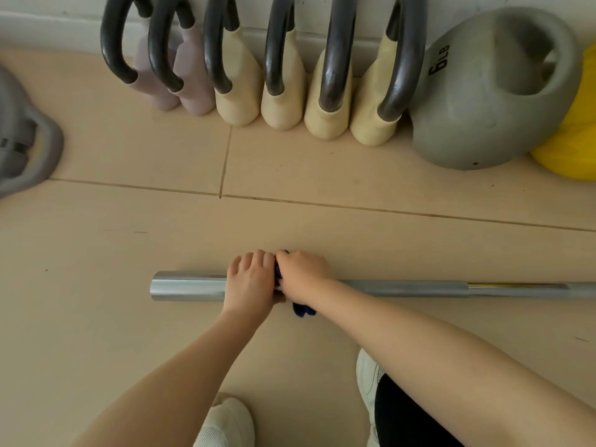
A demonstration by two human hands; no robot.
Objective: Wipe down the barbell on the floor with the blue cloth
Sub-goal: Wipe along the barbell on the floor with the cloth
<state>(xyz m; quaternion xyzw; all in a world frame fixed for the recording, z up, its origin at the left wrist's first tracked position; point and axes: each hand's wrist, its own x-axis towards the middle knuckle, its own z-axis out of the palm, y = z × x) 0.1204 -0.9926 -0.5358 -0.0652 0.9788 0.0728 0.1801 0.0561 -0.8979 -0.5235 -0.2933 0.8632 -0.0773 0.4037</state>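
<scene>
A silver barbell lies across the tan tiled floor, its thick sleeve end at the left and its thinner shaft running off to the right. My left hand rests over the sleeve, fingers curled on top of it. Right beside it, my right hand is wrapped around the bar with the blue cloth bunched under it. Only a dark blue corner of the cloth shows below the hand and a sliver between the two hands.
Along the back wall stand several handled weights in pink and cream. A grey 6 lb kettlebell and a yellow object sit at the right, a grey kettlebell at the left. My white shoes are near the bottom.
</scene>
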